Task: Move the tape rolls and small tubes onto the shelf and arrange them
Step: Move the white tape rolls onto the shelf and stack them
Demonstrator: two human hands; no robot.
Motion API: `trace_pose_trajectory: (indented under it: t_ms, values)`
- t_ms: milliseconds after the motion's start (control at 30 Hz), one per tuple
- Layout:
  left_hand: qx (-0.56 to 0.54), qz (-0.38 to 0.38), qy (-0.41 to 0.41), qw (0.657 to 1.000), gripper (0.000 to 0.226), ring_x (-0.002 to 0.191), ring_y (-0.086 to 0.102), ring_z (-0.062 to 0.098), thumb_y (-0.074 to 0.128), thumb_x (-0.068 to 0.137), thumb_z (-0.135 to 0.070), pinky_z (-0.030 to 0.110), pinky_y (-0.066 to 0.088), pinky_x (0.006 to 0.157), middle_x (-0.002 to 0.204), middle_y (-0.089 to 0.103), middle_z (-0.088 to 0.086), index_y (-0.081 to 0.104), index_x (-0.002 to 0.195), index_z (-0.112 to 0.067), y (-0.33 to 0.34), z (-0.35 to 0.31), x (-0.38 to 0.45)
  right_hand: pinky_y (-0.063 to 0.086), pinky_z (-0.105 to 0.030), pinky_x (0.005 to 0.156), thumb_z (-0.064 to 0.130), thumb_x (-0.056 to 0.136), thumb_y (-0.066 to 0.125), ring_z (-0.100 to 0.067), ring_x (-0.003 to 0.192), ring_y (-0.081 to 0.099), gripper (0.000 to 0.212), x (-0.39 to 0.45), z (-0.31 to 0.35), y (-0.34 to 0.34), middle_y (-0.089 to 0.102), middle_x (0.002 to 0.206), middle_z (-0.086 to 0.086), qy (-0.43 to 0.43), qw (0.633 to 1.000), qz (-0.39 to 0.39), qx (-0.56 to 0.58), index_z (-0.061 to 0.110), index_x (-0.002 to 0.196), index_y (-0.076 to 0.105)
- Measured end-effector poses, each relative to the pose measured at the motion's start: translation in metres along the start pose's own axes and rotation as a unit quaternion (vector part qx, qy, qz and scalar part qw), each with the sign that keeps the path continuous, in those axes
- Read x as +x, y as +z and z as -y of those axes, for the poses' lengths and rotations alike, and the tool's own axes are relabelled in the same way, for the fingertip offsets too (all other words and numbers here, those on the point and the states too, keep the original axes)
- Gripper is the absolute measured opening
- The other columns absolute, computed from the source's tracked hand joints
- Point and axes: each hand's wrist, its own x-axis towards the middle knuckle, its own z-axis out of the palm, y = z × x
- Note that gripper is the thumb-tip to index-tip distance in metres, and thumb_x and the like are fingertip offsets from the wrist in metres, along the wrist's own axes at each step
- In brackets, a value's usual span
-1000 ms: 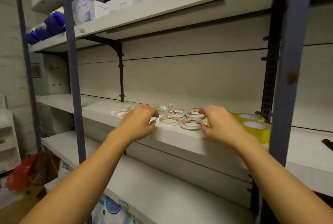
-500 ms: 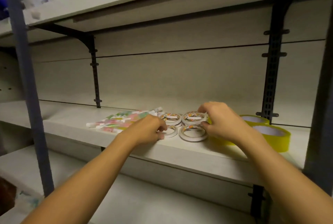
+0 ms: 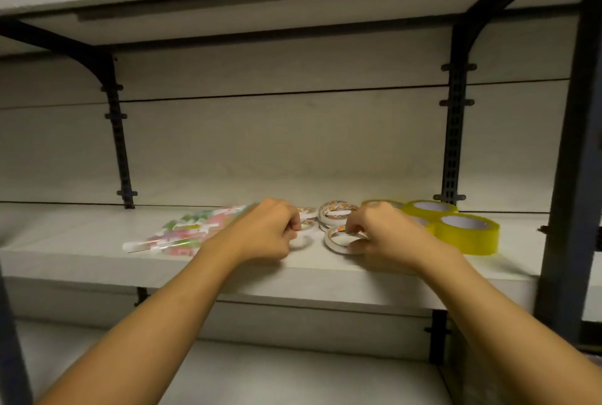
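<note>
Two bare forearms reach up from the bottom of the view, over a pale lower shelf board (image 3: pixel 293 372), to the white middle shelf (image 3: pixel 81 251). The left hand (image 3: pixel 260 232) has its fingers curled in, their tips pinching at a small white tape roll (image 3: pixel 301 243) lying flat near the shelf's front edge; most of that roll is hidden by the hand. The right hand (image 3: pixel 381 238) grips another small white tape roll (image 3: pixel 340 240) with an orange-printed core, thumb at its near rim and fingers hooked over its far side. Just behind these two, three more small white rolls (image 3: pixel 335 210) lie close together, so five show in all, though the hands may hide others. Left of the left hand lies a clear packet of small pastel tubes (image 3: pixel 182 235), pink, green and white, too jumbled to count. To the right stand three wide yellow tape rolls (image 3: pixel 469 235), touching one another, one partly behind the right hand. Behind everything, two black slotted bracket uprights (image 3: pixel 452 144) run up the grey back panel to the upper shelf.
</note>
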Motion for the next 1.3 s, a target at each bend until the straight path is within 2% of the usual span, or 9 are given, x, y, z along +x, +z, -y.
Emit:
trace_pose_trajectory:
  t_ms: [67, 167, 233, 333, 667, 900, 1000, 1167, 1300]
  values:
    - [-0.006, -0.025, 0.014, 1.000, 0.010, 0.084, 0.054, 0.016, 0.061, 0.085, -0.016, 0.031, 0.046, 0.078, 0.089, 0.060, -0.009, 0.065, 0.093, -0.021, -0.010, 0.007, -0.004, 0.054, -0.038, 0.077, 0.039, 0.080, 0.071, -0.025, 0.096, 0.061, 0.024, 0.003, 0.008, 0.006, 0.066, 0.101, -0.001, 0.011, 0.999, 0.022, -0.020, 0.025, 0.099, 0.067]
    - [-0.023, -0.060, 0.026, 0.998, 0.010, 0.079, 0.048, 0.012, 0.063, 0.086, -0.016, 0.026, 0.037, 0.072, 0.086, 0.056, -0.012, 0.066, 0.095, -0.020, -0.022, 0.014, -0.011, 0.055, -0.039, 0.067, 0.033, 0.079, 0.067, -0.029, 0.083, 0.061, 0.016, 0.007, 0.014, 0.016, 0.063, 0.083, -0.002, 0.045, 0.997, 0.051, -0.038, 0.022, 0.075, 0.057]
    - [-0.026, -0.071, 0.037, 0.996, 0.011, 0.078, 0.046, 0.011, 0.063, 0.086, -0.014, 0.024, 0.033, 0.070, 0.084, 0.053, -0.013, 0.066, 0.095, -0.020, -0.027, 0.017, -0.015, 0.054, -0.038, 0.063, 0.028, 0.080, 0.065, -0.030, 0.078, 0.059, 0.016, 0.007, 0.016, 0.019, 0.060, 0.077, -0.003, 0.055, 0.996, 0.053, -0.042, 0.020, 0.070, 0.054]
    - [-0.035, -0.072, 0.050, 0.996, 0.010, 0.077, 0.047, 0.011, 0.062, 0.085, -0.015, 0.027, 0.037, 0.070, 0.079, 0.049, -0.018, 0.062, 0.091, -0.023, -0.029, 0.023, -0.022, 0.052, -0.035, 0.060, 0.021, 0.079, 0.063, -0.030, 0.079, 0.060, 0.005, 0.006, 0.022, 0.018, 0.063, 0.082, -0.006, 0.063, 0.995, 0.040, -0.067, 0.017, 0.080, 0.063]
    - [-0.038, -0.085, 0.082, 0.992, 0.016, 0.081, 0.049, 0.014, 0.062, 0.086, -0.018, 0.032, 0.046, 0.075, 0.082, 0.049, -0.016, 0.051, 0.085, -0.030, -0.029, 0.023, -0.036, 0.036, -0.031, 0.057, 0.013, 0.086, 0.062, -0.028, 0.086, 0.060, 0.014, -0.017, 0.042, -0.020, 0.064, 0.092, -0.001, 0.083, 0.989, -0.068, -0.103, 0.023, 0.092, 0.067]
    - [-0.038, -0.074, 0.125, 0.989, 0.012, 0.091, 0.053, 0.018, 0.060, 0.088, -0.020, 0.032, 0.045, 0.078, 0.092, 0.054, -0.009, 0.051, 0.088, -0.028, -0.028, -0.005, -0.034, 0.043, -0.031, 0.056, 0.007, 0.085, 0.066, -0.026, 0.081, 0.059, 0.019, -0.062, 0.051, -0.054, 0.065, 0.092, 0.003, 0.098, 0.975, -0.160, -0.118, 0.021, 0.095, 0.073]
    - [-0.045, -0.077, 0.151, 0.984, 0.006, 0.093, 0.054, 0.018, 0.059, 0.088, -0.020, 0.032, 0.045, 0.077, 0.098, 0.060, -0.006, 0.058, 0.094, -0.023, -0.023, -0.025, -0.031, 0.054, -0.039, 0.059, 0.006, 0.084, 0.068, -0.025, 0.079, 0.059, 0.022, -0.089, 0.051, -0.067, 0.065, 0.094, 0.002, 0.113, 0.970, -0.167, -0.134, 0.021, 0.098, 0.075]
    - [-0.069, -0.091, 0.204, 0.972, 0.008, 0.096, 0.056, 0.021, 0.060, 0.087, -0.021, 0.031, 0.042, 0.073, 0.095, 0.059, -0.005, 0.060, 0.095, -0.021, -0.015, -0.067, -0.018, 0.056, -0.041, 0.063, 0.006, 0.082, 0.070, -0.023, 0.082, 0.061, 0.024, -0.141, 0.043, -0.086, 0.066, 0.097, 0.004, 0.169, 0.958, -0.169, -0.162, 0.022, 0.100, 0.076]
    - [-0.093, -0.088, 0.250, 0.960, 0.006, 0.089, 0.055, 0.020, 0.059, 0.086, -0.021, 0.033, 0.044, 0.073, 0.093, 0.059, -0.004, 0.060, 0.092, -0.021, -0.011, -0.110, -0.004, 0.058, -0.034, 0.071, 0.009, 0.085, 0.072, -0.019, 0.085, 0.061, 0.020, -0.184, 0.032, -0.106, 0.067, 0.099, 0.001, 0.219, 0.946, -0.170, -0.170, 0.017, 0.103, 0.076]
